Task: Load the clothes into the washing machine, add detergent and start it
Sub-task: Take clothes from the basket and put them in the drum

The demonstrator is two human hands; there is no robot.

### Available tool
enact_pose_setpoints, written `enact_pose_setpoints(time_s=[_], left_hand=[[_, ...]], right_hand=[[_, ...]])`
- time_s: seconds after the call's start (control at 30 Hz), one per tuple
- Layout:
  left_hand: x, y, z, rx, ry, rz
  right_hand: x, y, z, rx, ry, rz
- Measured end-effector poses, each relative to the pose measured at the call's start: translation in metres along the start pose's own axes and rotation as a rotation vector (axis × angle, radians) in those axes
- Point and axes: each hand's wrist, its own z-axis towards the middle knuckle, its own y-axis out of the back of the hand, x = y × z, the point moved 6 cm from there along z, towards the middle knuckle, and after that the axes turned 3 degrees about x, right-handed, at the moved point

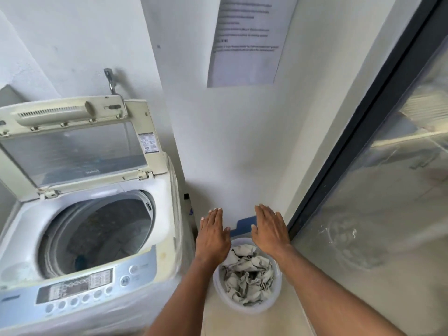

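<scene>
Both hands out flat, fingers straight, holding nothing: left hand and right hand hover above the far rim of the white bucket on the floor, one on each side. The clothes, a crumpled grey-white heap, lie just below and nearer the body than the fingertips, so the reach looks to be down and back. No clear long axis to the heap. Both hands about equally near. Washing machine stands to the left of the bucket, lid up, drum open; something dark-blue sits low inside, too blurred to name. No detergent seen.
</scene>
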Motion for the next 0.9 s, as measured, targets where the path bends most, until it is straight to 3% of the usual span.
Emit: enact_pose_setpoints(time_s=[0.37,0.7,0.9], left_hand=[[0.038,-0.126,0.03,0.122,0.24,-0.066],[0.125,-0.319,0.085,0.174,0.351,-0.143],[0.172,-0.421,0.108,0.142,0.453,-0.183]], right_hand=[[-0.087,-0.116,0.044,0.204,-0.057,0.062],[-0.127,-0.325,0.098,0.33,-0.091,0.111],[-0.139,-0.426,0.127,0.297,-0.087,0.175]])
